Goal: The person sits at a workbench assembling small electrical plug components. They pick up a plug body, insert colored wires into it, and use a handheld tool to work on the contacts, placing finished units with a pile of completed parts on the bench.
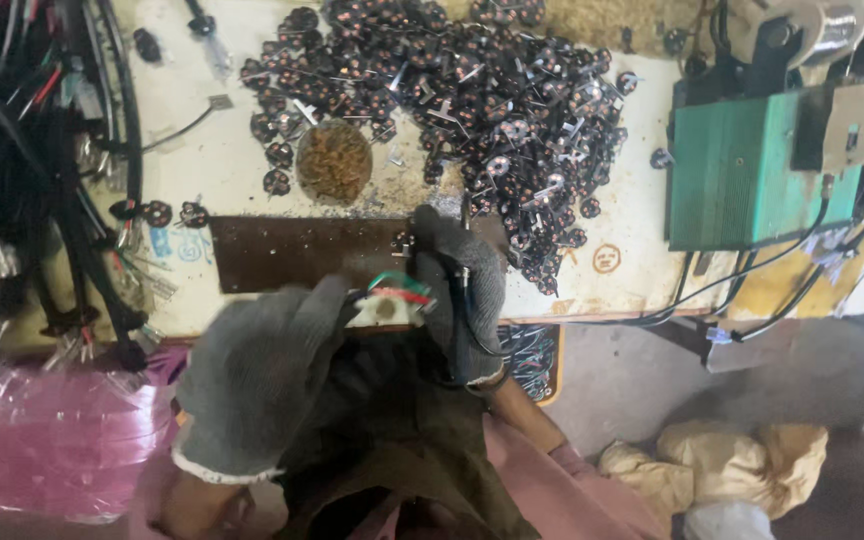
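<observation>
The person wears grey knit gloves on both hands. The left hand [257, 375] is curled around a small white connector piece [384, 308] with red and green wires running into it, holding it just off the near edge of the workbench [212, 160], in front of a dark brown board [292, 250] that lies flat along that edge. The right hand [462, 285] is closed around a slim soldering iron [464, 300], gripped like a pen, its dark handle running down toward the wrist and its tip pointing up over the right end of the brown board. The connector piece sits directly between the two hands, touching the left glove's fingers and just beside the right glove; whether the iron touches it cannot be told.

Past the board, toward the far edge of the workbench, lies a wide heap of small dark round parts with metal tabs [482, 100]. A brassy tip-cleaning wool pad [334, 160] sits at the heap's near left side. A green box-shaped unit [752, 170] stands at the bench's right end, with black cables trailing off it. Bundles of black wire harness [42, 160] hang over the left end.
</observation>
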### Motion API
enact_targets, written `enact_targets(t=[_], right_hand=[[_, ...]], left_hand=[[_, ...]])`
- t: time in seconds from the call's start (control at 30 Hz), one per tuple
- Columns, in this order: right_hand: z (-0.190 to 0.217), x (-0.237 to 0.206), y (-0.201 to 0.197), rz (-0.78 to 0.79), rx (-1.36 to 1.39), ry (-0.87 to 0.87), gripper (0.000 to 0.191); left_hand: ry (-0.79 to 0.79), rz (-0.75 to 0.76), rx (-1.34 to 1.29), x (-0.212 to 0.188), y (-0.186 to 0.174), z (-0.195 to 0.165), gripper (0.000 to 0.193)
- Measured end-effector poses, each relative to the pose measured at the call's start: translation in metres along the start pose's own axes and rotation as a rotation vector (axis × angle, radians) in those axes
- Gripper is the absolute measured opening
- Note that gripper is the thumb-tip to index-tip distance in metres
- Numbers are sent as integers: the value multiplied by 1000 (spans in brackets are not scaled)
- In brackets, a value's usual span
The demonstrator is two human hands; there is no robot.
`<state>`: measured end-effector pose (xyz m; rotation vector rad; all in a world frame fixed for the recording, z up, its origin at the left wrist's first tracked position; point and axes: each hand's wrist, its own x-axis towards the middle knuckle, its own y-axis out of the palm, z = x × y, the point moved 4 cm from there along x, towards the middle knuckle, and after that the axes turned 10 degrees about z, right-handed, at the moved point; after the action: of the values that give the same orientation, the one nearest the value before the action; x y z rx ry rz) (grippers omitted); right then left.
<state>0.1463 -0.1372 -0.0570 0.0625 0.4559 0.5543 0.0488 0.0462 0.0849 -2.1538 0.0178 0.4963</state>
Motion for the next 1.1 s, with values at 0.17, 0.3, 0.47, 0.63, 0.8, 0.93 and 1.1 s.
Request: enact_targets(t=[0.17, 0.3, 0.47, 0.63, 0.8, 0.93, 1.1], right_hand=[[-24, -16, -20, -40, 166, 29, 42], [-8, -10, -5, 42, -156, -181, 39], [26, -8, 12, -9, -363, -84, 34], [49, -6, 25, 28, -255, -25, 30], [72, -14, 40, 120, -766, -581, 17], [55, -8, 17, -9, 58, -151, 8], [47, -24, 37, 33, 148, -312, 7]], left_hand=[[231, -754, 333, 51, -93, -43, 32], [378, -503, -16, 41, -70, -72, 41], [23, -806, 22, 96, -28, 40, 29], [-406, -837, 688, 106, -12, 116, 22], [-127, -771, 160, 17, -24, 62, 31], [-49, 30, -682, -37, 10, 34, 52], [306, -5, -841, -37, 60, 31, 47]])
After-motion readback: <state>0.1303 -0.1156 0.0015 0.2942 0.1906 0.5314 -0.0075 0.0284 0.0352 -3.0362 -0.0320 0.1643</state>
